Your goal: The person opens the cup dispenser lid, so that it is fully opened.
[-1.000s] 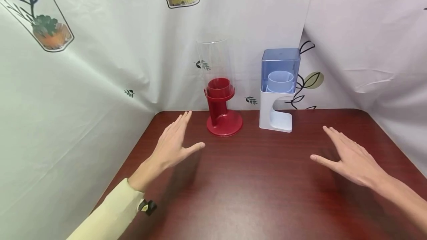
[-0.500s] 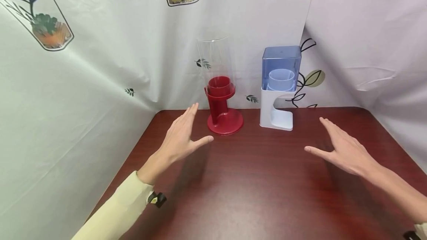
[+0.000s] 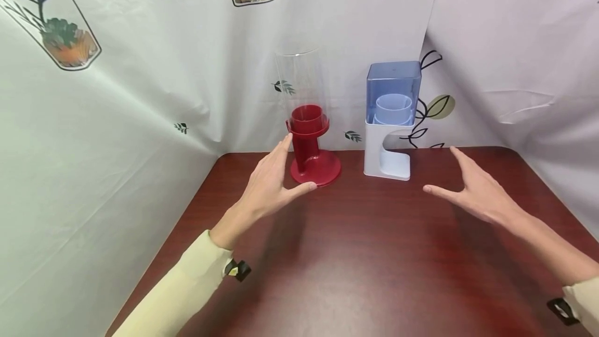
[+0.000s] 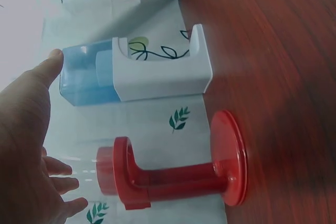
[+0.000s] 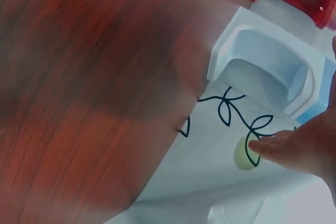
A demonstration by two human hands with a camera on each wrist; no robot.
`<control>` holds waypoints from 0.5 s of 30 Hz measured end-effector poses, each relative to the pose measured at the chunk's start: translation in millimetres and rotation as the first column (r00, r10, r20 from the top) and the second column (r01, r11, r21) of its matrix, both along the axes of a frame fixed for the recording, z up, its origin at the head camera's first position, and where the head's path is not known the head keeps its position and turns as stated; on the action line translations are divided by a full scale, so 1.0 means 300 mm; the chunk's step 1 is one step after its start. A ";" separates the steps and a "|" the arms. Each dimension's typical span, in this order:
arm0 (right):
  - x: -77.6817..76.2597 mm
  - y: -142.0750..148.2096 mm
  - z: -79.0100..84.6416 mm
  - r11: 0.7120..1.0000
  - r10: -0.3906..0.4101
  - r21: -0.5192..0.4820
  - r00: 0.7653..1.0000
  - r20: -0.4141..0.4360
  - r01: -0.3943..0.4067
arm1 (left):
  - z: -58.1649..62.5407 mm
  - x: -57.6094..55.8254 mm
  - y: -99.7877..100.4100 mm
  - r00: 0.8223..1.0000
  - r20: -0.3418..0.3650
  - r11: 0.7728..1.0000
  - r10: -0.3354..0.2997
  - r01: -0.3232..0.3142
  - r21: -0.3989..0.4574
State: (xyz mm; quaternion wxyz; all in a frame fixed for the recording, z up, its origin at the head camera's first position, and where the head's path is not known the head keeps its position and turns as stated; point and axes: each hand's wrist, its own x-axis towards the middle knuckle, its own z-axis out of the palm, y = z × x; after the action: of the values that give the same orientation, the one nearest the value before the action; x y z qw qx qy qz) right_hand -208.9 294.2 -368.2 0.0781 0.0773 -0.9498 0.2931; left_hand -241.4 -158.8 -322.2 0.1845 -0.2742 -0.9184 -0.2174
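Toward the back of the table stands a red dispenser [image 3: 306,142] with a round base and a tall clear tube [image 3: 299,77]. Beside it on the right is a white dispenser [image 3: 374,150] topped by a translucent blue box [image 3: 393,92], with a round cup shape inside. My left hand [image 3: 267,183] is held over the table, thumb spread, its fingertips overlapping the red dispenser in the head view. My right hand [image 3: 482,194] hovers to the right of the white dispenser, thumb spread toward it. Neither hand holds anything.
A dark red wooden table [image 3: 355,254] lies beneath both hands. White fabric [image 3: 140,103] with printed plants hangs directly behind and to both sides. Black bands with small clips [image 3: 238,270] show at both sleeve cuffs.
Both hands have moved forward, the left also rightward, closer to the two dispensers. The right sleeve cuff has come into view. Both dispensers remain in place.
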 end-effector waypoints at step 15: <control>-0.096 -0.040 0.004 0.976 -0.042 -0.215 0.999 0.025 0.046 | -0.005 -0.062 0.170 0.991 0.137 0.995 -0.001 -0.012 0.097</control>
State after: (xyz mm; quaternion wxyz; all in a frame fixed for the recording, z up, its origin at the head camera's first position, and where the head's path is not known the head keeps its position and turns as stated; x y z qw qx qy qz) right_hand -237.7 282.2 -367.0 0.0830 0.0444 -0.9146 0.3931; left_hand -260.0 -107.9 -323.6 0.1350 -0.2469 -0.9179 -0.2797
